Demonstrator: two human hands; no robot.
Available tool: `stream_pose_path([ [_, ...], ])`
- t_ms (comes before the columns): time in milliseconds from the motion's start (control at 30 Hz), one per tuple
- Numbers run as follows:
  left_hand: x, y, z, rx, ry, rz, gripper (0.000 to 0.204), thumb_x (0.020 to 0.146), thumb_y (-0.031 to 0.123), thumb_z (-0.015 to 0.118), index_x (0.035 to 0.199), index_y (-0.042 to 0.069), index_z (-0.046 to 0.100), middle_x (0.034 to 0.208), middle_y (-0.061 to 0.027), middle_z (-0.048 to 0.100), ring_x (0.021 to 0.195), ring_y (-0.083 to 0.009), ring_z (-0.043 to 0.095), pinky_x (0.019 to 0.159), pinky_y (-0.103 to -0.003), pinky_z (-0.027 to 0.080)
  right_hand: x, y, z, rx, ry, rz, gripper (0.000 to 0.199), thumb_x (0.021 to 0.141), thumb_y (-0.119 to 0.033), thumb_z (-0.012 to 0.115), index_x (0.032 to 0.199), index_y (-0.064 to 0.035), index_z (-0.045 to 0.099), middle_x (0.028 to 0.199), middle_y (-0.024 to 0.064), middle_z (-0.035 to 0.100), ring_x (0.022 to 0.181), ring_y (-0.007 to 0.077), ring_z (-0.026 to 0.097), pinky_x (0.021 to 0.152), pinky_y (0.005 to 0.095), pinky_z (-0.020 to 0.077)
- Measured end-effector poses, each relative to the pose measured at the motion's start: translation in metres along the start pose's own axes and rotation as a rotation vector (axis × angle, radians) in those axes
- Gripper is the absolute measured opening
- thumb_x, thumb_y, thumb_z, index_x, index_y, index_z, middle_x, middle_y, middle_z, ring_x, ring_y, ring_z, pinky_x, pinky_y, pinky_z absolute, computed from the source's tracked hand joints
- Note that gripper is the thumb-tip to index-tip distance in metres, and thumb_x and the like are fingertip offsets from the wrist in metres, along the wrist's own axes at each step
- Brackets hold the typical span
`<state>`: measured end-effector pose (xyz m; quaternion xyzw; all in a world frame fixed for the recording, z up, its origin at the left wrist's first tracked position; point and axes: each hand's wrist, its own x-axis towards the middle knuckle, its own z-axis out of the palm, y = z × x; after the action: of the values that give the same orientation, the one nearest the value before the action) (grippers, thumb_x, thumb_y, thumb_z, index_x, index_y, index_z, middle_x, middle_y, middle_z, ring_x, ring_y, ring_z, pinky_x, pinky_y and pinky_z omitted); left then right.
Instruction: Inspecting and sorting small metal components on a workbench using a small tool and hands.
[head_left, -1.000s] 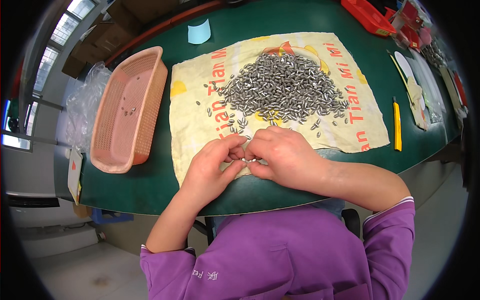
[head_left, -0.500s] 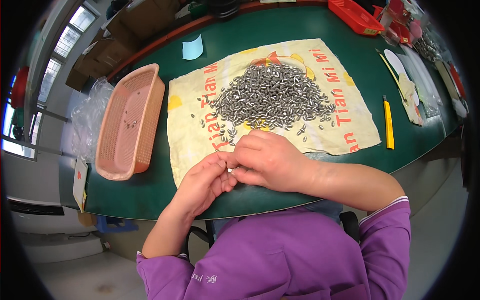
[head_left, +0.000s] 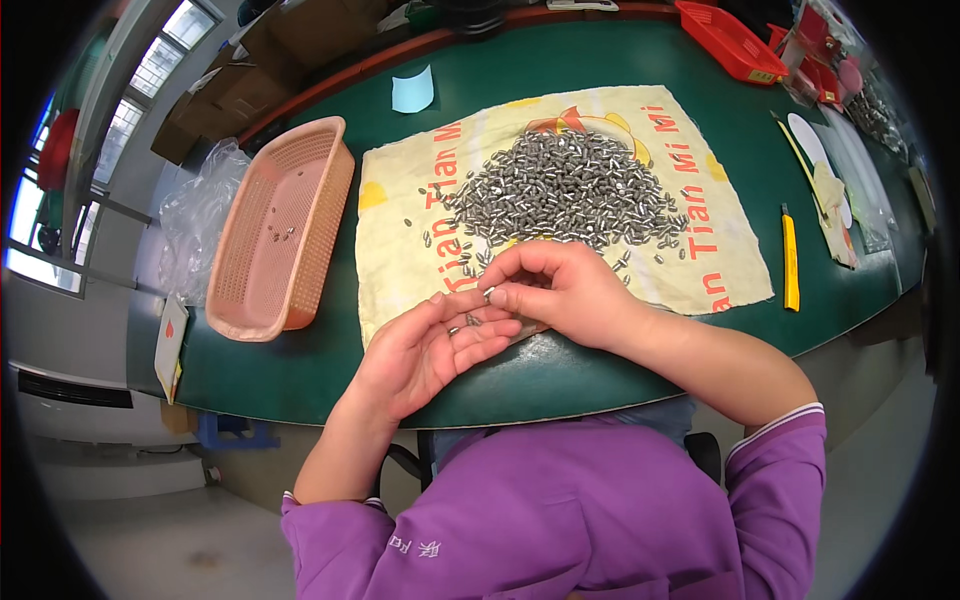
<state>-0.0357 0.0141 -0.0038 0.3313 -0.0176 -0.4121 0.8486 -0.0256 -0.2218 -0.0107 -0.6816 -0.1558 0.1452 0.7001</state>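
Note:
A heap of small oval metal pieces, dark with shiny silver faces, is spread over a yellow printed cloth. At the cloth's front edge my left hand is turned palm up, its fingers loosely extended and holding a few of the same metal pieces. Above those fingertips, my right hand pinches one shiny metal piece between thumb and index finger. The two hands meet around this piece. The right hand's remaining fingers are partly hidden.
A pink perforated basket with a few pieces inside stands left, beside a clear plastic bag. A yellow cutter knife lies right of the cloth. A red tray sits far right, and a pale blue paper lies behind the cloth.
My left hand has opened out, showing pieces on its fingers. My right hand has risen slightly and moved right, pinching a piece. The whole view has shifted a little.

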Motion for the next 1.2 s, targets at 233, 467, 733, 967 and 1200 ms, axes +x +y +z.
stream_pose_path([
  [233, -0.004, 0.006, 0.022, 0.063, 0.025, 0.019, 0.056, 0.113, 0.026, 0.030, 0.150, -0.015, 0.033, 0.147, -0.0297, 0.050, 0.141, -0.0417, 0.049, 0.120, -0.047, 0.041, 0.004, -0.004, -0.006, 0.183, -0.040, 0.102, 0.022, 0.104, -0.019, 0.065, 0.117, -0.0017, 0.070, 0.100, 0.0025, 0.072, 0.091, 0.0078, 0.066, 0.082, 0.0253, 0.0546],
  [467, -0.004, 0.003, 0.027, 0.062, 0.054, 0.014, 0.057, 0.113, 0.027, 0.031, 0.151, -0.015, 0.033, 0.150, -0.0300, 0.047, 0.142, -0.0426, 0.048, 0.120, -0.047, 0.041, 0.005, -0.001, -0.010, 0.224, -0.091, 0.076, 0.021, 0.108, -0.022, 0.060, 0.115, -0.0039, 0.068, 0.097, -0.0009, 0.067, 0.089, 0.0071, 0.062, 0.081, 0.0257, 0.0537],
  [733, -0.004, -0.010, 0.008, -0.138, 0.046, 0.045, 0.053, 0.113, 0.026, 0.036, 0.148, -0.014, 0.037, 0.143, -0.0267, 0.051, 0.136, -0.0362, 0.054, 0.118, -0.046, 0.045, -0.003, 0.004, 0.003, -0.371, -0.013, -0.385, 0.024, 0.092, -0.010, 0.077, 0.115, -0.0066, 0.073, 0.100, 0.0050, 0.065, 0.091, 0.0156, 0.065, 0.078, 0.0293, 0.0542],
  [967, -0.043, 0.079, -0.003, 0.370, 0.325, 0.646, 0.046, 0.112, 0.025, 0.040, 0.137, -0.013, 0.047, 0.141, -0.0293, 0.052, 0.139, -0.0393, 0.051, 0.116, -0.044, 0.048, -0.002, -0.002, -0.001, -0.373, 0.240, -0.376, 0.022, 0.097, -0.013, 0.068, 0.118, -0.0058, 0.072, 0.097, 0.0076, 0.065, 0.081, 0.0165, 0.066, 0.075, 0.0290, 0.0553],
  [1200, -0.065, 0.154, -0.047, 1.343, 1.219, 0.751, 0.047, 0.110, 0.033, 0.051, 0.141, -0.002, 0.056, 0.135, -0.0132, 0.063, 0.126, -0.0175, 0.057, 0.107, -0.030, 0.043, 0.011, -0.002, -0.012, -0.523, 0.349, -0.456, 0.019, 0.093, -0.006, 0.065, 0.111, -0.0057, 0.072, 0.097, 0.0093, 0.066, 0.084, 0.0221, 0.068, 0.075, 0.0318, 0.0573],
])
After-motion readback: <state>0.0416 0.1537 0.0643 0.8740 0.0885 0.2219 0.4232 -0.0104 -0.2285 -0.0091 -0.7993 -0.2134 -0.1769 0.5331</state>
